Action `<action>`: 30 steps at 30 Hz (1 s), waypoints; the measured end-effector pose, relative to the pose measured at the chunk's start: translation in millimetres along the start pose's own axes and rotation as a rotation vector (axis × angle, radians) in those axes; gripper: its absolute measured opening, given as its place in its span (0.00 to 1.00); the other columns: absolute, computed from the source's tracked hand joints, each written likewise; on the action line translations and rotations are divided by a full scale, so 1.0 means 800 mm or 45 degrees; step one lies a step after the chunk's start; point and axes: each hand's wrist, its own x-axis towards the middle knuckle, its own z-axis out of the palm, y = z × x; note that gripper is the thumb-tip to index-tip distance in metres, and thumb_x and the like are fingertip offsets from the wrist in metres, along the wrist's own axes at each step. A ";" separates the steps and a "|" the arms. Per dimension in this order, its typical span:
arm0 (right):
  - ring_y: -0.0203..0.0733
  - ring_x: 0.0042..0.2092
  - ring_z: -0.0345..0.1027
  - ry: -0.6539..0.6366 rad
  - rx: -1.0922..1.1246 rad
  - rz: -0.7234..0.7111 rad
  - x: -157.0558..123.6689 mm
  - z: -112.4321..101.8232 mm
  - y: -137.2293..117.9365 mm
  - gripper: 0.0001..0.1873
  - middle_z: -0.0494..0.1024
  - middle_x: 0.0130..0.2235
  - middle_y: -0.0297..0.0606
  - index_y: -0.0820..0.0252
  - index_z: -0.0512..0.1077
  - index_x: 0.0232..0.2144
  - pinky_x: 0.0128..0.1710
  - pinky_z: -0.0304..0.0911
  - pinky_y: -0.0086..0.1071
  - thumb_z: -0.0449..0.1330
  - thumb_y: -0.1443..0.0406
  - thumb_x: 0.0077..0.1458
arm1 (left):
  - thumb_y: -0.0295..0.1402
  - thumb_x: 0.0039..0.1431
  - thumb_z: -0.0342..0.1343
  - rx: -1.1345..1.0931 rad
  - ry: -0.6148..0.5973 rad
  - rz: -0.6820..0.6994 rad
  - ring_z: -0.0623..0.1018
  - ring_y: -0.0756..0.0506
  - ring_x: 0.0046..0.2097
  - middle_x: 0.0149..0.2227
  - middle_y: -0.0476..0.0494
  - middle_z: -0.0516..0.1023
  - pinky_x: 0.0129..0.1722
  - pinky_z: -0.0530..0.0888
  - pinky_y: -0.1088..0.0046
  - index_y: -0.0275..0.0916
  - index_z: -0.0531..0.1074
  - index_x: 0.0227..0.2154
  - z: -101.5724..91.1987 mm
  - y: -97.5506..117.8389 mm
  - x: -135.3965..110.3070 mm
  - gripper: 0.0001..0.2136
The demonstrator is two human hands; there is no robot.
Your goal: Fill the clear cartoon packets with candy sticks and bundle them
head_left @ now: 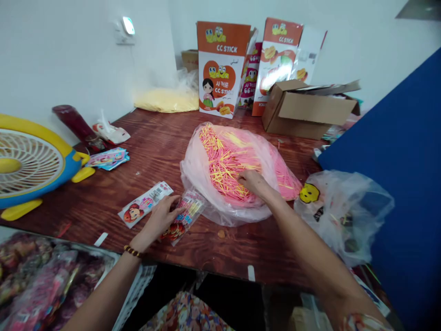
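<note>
A big clear plastic bag (pixel 193 161) lies open on the table, full of thin pink and yellow sticks (pixel 223 170). My right hand (pixel 255 181) reaches into it, its fingers curled together with the tips among the sticks. Left of the bag, my left hand (pixel 163 216) has its fingers bent onto the edge of a small printed clear packet (pixel 188 214), which shows coloured sticks inside. Flat printed packets (pixel 144 204) with a cartoon face lie just beyond my left hand.
A yellow and blue fan (pixel 31 161) stands at the left, near blue printed packets (pixel 108 158). Cartons (pixel 223 69) and an open brown box (pixel 310 110) line the back. A plastic bag (pixel 344 211) sits by the blue panel at right. A crate (pixel 138 285) of packed goods is front left.
</note>
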 end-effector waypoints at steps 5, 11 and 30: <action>0.38 0.34 0.71 -0.091 -0.079 -0.033 -0.022 0.002 0.009 0.12 0.81 0.33 0.39 0.61 0.79 0.31 0.32 0.55 0.26 0.55 0.67 0.57 | 0.44 0.57 0.54 -0.143 0.104 -0.057 0.78 0.40 0.43 0.43 0.39 0.79 0.49 0.73 0.58 0.37 0.65 0.56 -0.004 0.002 0.000 0.26; 0.43 0.42 0.72 0.015 -0.243 0.117 -0.012 -0.002 0.022 0.18 0.79 0.41 0.49 0.67 0.76 0.40 0.39 0.59 0.29 0.46 0.71 0.62 | 0.44 0.60 0.50 0.223 0.313 -0.046 0.76 0.37 0.48 0.46 0.36 0.78 0.52 0.69 0.56 0.36 0.70 0.52 -0.041 0.004 -0.001 0.22; 0.55 0.51 0.65 -0.012 -0.569 -0.027 0.023 0.026 0.007 0.18 0.71 0.49 0.59 0.71 0.69 0.48 0.48 0.58 0.44 0.42 0.71 0.64 | 0.50 0.59 0.47 0.792 0.057 -0.410 0.67 0.25 0.54 0.53 0.29 0.70 0.47 0.66 0.48 0.40 0.70 0.54 -0.072 -0.048 0.024 0.25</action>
